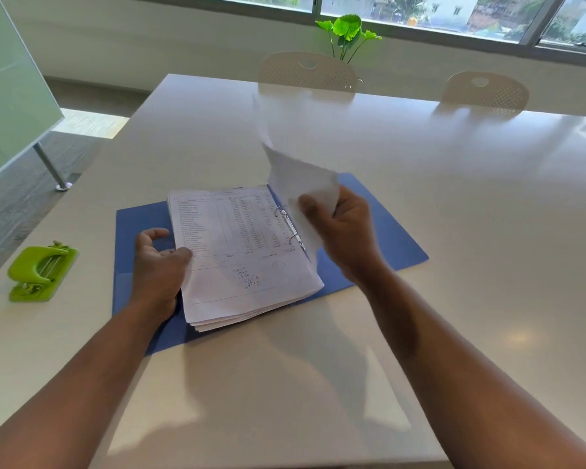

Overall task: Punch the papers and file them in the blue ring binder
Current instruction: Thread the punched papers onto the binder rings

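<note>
One limp sheet (pixel 301 177) pinched in my right hand (pixel 339 231) at 3 o'clock; left hand (pixel 158 262) presses stack (pixel 241 258) edge, fingers loose

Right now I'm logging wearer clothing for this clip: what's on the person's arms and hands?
Nothing visible: the left hand and right hand are bare, with no gloves, rings, watch or bracelets. Both forearms are uncovered; no sleeves enter the frame.

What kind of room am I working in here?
Most likely an office meeting room. A long white table has matching perforated chairs tucked in on the far side, a frosted glass partition stands at the left, and a wide strip of windows looks out on buildings.
</note>
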Demonstrator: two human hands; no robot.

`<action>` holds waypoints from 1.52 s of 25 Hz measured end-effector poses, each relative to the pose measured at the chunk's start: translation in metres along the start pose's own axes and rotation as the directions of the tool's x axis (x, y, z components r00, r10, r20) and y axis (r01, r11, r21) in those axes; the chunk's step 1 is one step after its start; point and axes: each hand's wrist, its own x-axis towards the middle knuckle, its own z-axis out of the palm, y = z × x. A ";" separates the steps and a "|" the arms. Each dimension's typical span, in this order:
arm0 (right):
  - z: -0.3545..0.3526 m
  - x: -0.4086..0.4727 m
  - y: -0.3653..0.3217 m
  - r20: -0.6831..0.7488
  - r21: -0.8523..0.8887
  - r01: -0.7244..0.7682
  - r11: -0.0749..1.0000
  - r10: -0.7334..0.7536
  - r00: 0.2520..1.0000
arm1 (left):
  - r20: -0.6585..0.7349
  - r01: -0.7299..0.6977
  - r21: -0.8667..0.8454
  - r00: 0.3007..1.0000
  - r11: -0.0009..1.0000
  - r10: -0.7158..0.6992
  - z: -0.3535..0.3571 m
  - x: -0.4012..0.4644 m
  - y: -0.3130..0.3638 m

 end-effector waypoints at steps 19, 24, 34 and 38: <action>0.033 -0.030 0.050 0.371 -0.597 0.304 0.742 -0.081 0.925 | 0.011 0.103 -0.031 0.995 0.994 -0.103 -0.003 0.005 0.000; 0.021 -0.024 0.072 0.262 -0.803 0.195 0.563 0.040 0.964 | -0.014 0.093 -0.039 0.996 0.995 -0.093 0.001 0.003 0.005; 0.017 -0.028 0.089 0.290 -0.776 0.112 0.620 0.195 0.937 | 0.075 -0.064 0.231 0.996 0.971 0.048 0.013 0.004 0.002; 0.017 -0.029 0.084 0.288 -0.777 0.101 0.621 0.209 0.935 | 0.090 -0.038 0.203 0.996 0.979 0.020 0.014 0.001 0.009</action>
